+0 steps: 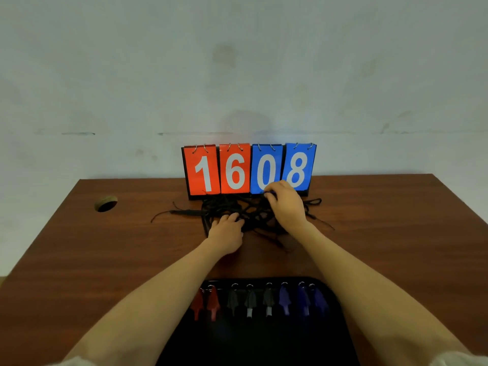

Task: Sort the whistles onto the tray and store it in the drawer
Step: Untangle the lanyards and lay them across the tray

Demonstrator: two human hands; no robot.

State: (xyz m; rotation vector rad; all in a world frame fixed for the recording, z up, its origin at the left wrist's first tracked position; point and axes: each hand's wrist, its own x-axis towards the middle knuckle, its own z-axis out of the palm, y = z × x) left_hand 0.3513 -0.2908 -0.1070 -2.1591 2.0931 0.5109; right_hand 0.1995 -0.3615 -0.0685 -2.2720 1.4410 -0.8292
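Right grip [286,204] pinches black cords [248,210] nr surface's far edge; left hand [227,232] flat, loose on them. Whistles [260,299] sorted on tray [264,339]; next, prob clear cords.

Flip scoreboard [248,169] behind fingers: white digits 1, 6 on red cards, 0, 8 on blue cards. Right hand [286,204] fingertips cover bottom of 0.

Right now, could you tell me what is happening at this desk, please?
A person has both bare hands in a tangled pile of black cords in front of a red and blue flip scoreboard reading 1608. The left hand presses on the pile; the right hand picks at it. Red, black and blue whistles already lie in a row on the black tray.
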